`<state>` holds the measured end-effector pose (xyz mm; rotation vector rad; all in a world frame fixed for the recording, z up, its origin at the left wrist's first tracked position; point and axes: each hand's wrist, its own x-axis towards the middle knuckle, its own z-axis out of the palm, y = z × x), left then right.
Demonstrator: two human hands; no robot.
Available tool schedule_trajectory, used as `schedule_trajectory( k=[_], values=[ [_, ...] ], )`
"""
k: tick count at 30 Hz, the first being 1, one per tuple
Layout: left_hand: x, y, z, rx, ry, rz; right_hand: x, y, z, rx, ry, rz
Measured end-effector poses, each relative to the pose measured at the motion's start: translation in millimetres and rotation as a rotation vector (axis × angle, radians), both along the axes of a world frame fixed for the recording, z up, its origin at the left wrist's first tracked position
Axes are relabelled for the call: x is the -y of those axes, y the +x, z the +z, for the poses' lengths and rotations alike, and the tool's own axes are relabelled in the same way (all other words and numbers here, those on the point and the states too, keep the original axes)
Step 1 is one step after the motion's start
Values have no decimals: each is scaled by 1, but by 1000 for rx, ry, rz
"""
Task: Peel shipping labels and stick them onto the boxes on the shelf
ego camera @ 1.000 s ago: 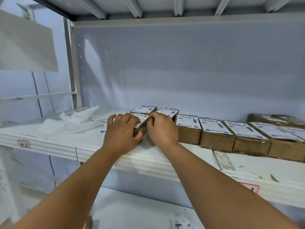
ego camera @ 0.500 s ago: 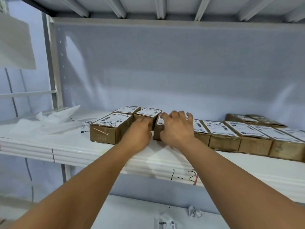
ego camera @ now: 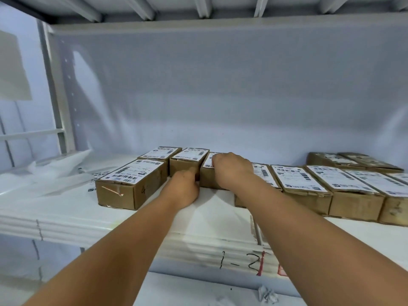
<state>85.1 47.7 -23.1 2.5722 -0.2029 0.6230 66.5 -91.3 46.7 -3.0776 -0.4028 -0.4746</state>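
Brown cardboard boxes with white shipping labels stand on the white shelf (ego camera: 132, 226). My right hand (ego camera: 231, 170) lies on top of one labelled box (ego camera: 207, 181) in the middle, its fingers curled over the label's far end. Low against that box's front left corner, my left hand (ego camera: 184, 189) grips with curled fingers; its fingertips are hidden. A larger labelled box (ego camera: 130, 188) stands front left, with two labelled boxes (ego camera: 187, 161) behind it. A row of labelled boxes (ego camera: 300, 184) runs off to the right.
Crumpled white backing paper (ego camera: 55, 168) and a loose label sheet (ego camera: 100, 175) lie at the shelf's left end. Two more boxes (ego camera: 344, 160) sit at the back right. The shelf front bears the handwritten "1-2" (ego camera: 238, 260). A paper scrap (ego camera: 267, 294) lies on the lower shelf.
Both hands left the front-left box and went right to the middle box. The right hand's fingers have curled over its top, and the left hand has settled at its front corner.
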Motion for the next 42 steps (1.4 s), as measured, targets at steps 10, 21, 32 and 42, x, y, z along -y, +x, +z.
schedule_trajectory(
  k=[10, 21, 32, 42],
  values=[
    [4, -10, 3, 64, 70, -63, 1, 24, 4, -73, 31, 34],
    [6, -11, 5, 9, 139, -51, 24, 8, 18, -196, 186, 173],
    [16, -28, 11, 165, 322, 66, 68, -31, 19, -321, 42, 180],
    [18, -32, 12, 173, 333, 79, 64, -1, 3, -112, -158, 70]
  ],
)
